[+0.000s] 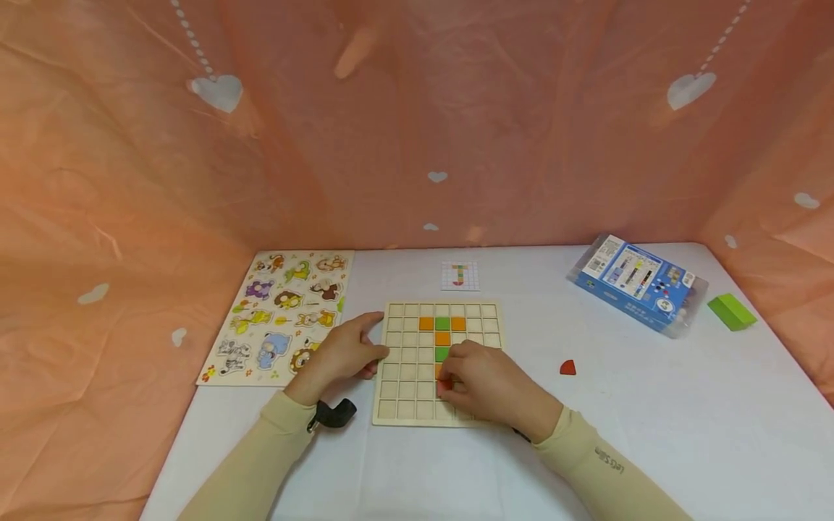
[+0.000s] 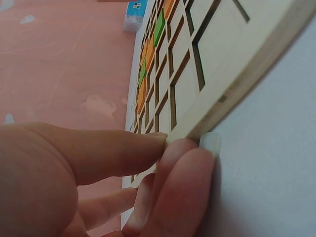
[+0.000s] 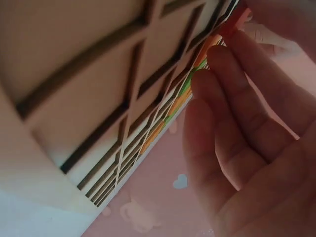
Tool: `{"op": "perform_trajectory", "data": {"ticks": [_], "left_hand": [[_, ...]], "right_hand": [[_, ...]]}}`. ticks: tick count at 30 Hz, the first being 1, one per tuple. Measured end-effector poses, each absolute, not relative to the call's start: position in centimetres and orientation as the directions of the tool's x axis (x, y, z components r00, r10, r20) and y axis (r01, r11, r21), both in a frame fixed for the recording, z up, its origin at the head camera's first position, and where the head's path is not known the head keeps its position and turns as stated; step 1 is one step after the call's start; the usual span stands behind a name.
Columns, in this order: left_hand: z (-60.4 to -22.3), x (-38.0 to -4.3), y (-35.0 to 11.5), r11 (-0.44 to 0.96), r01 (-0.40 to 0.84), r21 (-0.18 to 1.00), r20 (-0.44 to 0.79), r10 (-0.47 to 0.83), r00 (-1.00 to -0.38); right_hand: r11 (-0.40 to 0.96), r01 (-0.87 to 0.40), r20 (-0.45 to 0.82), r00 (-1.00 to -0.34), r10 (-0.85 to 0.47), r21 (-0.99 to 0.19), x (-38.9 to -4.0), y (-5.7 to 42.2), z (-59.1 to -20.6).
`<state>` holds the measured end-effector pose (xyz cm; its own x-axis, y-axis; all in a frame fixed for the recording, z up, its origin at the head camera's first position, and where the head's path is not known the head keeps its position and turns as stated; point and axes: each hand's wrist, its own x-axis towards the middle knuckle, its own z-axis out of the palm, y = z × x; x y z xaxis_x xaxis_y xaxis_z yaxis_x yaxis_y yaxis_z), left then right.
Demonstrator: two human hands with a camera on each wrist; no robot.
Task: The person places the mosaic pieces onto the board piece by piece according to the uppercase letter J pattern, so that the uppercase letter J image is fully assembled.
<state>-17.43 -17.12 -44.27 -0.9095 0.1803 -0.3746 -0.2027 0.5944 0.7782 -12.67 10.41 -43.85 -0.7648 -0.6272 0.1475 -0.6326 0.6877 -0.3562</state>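
Observation:
A wooden grid board [image 1: 388, 409] lies flat on the white table. Orange tiles [image 1: 443, 339] and green tiles [image 1: 443, 323] fill some of its squares, in a short row with a column running down from it. My left hand [image 1: 348, 349] grips the board's left edge between thumb and fingers, as the left wrist view shows close up. Low in the tile column, my right hand [image 1: 485, 382] pinches a red piece [image 1: 444, 387] over a square. Its fingers partly hide that piece and the orange tile [image 1: 439, 371] above it. The red piece [image 3: 236, 19] shows at the fingertips in the right wrist view.
A red quarter-round piece [image 1: 568, 368] lies right of the board. Behind the board is a pattern card [image 1: 472, 278]. An animal puzzle board [image 1: 274, 318] lies at left, partly behind the left hand. A blue-labelled box [image 1: 641, 284] and a green block [image 1: 732, 311] are at right.

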Motion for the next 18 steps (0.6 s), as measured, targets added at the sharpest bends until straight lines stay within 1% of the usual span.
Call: {"op": "perform_trajectory", "data": {"ticks": [9, 18], "left_hand": [[-44.27, -17.48, -17.19, 0.590, -0.207, 0.780, -0.377, 0.180, -0.909], [-44.28, -17.56, -17.11, 0.604, -0.211, 0.769, -0.384, 0.172, -0.907]], "right_hand": [[0.682, -0.651, 0.154, -0.751, -0.642, -0.333, -12.52, 10.23, -43.96], [0.691, -0.648, 0.145, -0.754, -0.640, -0.321, -12.54, 10.23, -43.98]]}}
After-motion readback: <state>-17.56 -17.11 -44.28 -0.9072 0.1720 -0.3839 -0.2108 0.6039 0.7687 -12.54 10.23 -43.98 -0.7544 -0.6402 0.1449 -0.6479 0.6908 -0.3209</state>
